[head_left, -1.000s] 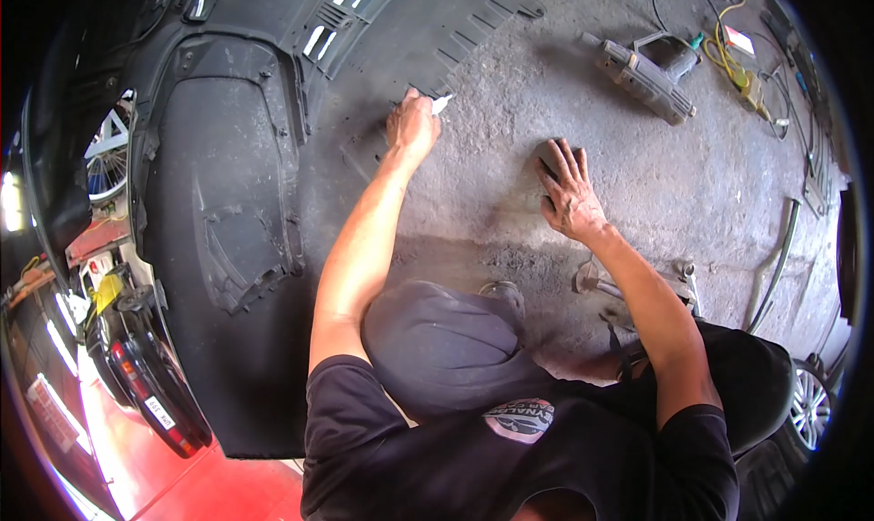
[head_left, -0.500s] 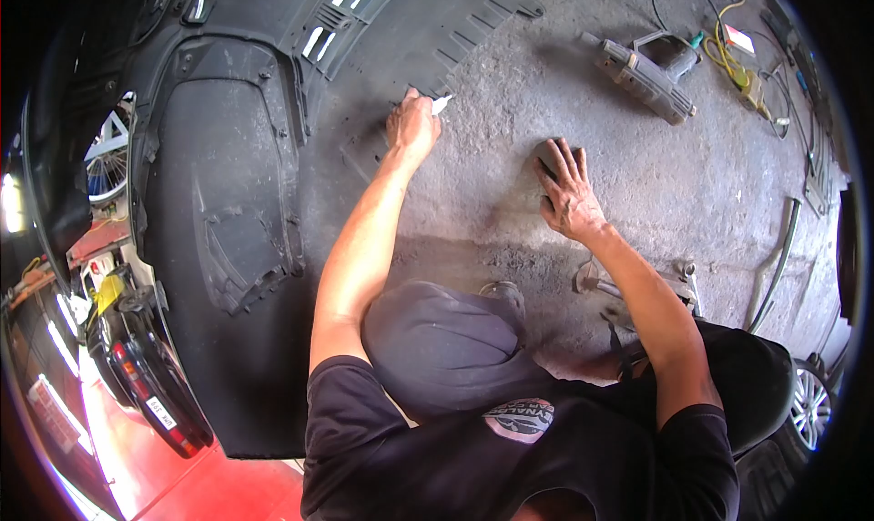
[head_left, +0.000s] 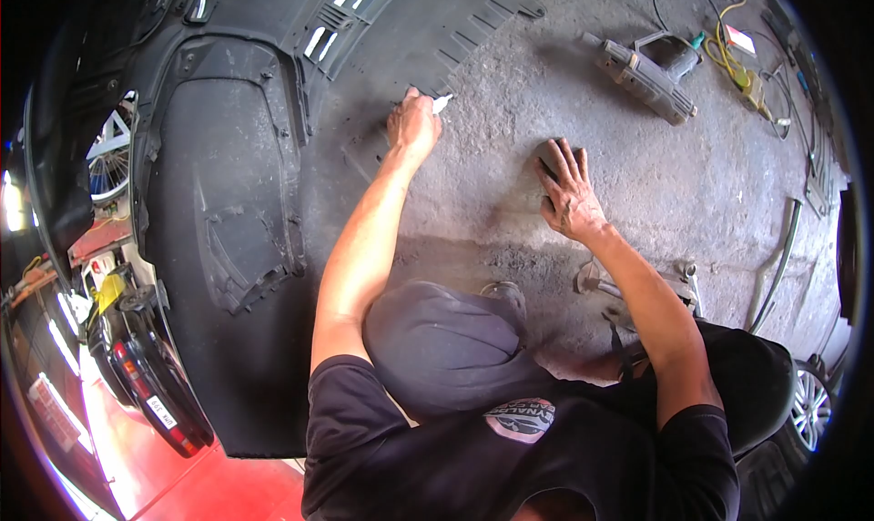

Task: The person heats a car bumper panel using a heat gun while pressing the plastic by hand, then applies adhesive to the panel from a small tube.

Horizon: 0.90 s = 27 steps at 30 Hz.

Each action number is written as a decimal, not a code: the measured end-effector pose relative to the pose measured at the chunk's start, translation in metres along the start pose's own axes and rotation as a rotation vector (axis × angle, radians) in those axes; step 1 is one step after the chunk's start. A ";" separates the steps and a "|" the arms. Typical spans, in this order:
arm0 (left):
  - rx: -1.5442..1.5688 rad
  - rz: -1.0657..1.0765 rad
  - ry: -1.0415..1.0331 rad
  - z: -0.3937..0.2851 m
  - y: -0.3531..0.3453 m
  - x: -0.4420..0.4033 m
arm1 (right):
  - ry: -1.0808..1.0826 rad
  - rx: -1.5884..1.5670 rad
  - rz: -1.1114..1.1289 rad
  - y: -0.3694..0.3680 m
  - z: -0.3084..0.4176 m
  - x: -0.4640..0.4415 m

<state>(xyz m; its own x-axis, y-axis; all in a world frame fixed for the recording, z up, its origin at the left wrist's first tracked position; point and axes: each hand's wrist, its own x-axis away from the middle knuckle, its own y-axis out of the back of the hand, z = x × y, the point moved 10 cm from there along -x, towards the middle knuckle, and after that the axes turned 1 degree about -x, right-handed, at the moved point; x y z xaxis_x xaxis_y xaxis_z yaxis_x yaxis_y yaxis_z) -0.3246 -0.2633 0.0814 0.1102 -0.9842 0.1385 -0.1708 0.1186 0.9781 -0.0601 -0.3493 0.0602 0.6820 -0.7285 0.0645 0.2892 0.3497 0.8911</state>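
Observation:
My left hand (head_left: 414,125) is closed around a small white tube (head_left: 442,104), whose pointed tip sticks out to the right; most of it is hidden by my fingers. It is at the slotted lower edge of a large black plastic car bumper (head_left: 382,56), beside the concrete floor. To the right, my right hand (head_left: 571,193) rests on the concrete floor (head_left: 492,166) with its fingers stretched out. A dark patch shows between its thumb and index finger; I cannot tell whether it is shadow or a thing.
A grey corded power tool (head_left: 646,82) lies at the upper right, near a yellow cord (head_left: 728,56). A hammer-like tool (head_left: 596,280) and a dark strip (head_left: 778,266) lie nearer me. At left is a curved black panel (head_left: 218,175); beyond it, a car's rear (head_left: 159,393).
Both hands keep their places. My right index finger and thumb have shifted very slightly, and the patch between them looks darker.

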 end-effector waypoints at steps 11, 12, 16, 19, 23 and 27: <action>0.062 -0.092 -0.044 0.006 0.000 0.004 | 0.014 -0.004 -0.035 -0.001 -0.004 -0.003; 0.147 -0.071 0.010 0.008 0.006 0.009 | 0.028 -0.014 -0.060 -0.004 -0.004 0.003; 0.363 -0.136 0.017 0.024 0.009 0.008 | 0.085 0.041 -0.029 0.002 -0.003 0.004; 0.652 -0.148 0.120 0.041 0.006 0.008 | 0.161 -0.051 -0.001 0.002 -0.020 0.002; 0.833 -0.188 0.081 0.024 0.026 0.005 | 0.218 0.071 -0.047 0.038 -0.056 0.044; 0.871 -0.168 -0.029 -0.012 0.034 -0.008 | 0.396 0.303 0.237 0.034 -0.110 0.149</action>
<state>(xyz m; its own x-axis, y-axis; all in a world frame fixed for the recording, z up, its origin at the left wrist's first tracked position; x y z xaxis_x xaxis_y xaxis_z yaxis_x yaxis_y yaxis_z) -0.3191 -0.2498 0.1155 0.1778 -0.9840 -0.0116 -0.8406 -0.1580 0.5181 0.1258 -0.3812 0.0507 0.9224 -0.3526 0.1577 -0.0698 0.2493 0.9659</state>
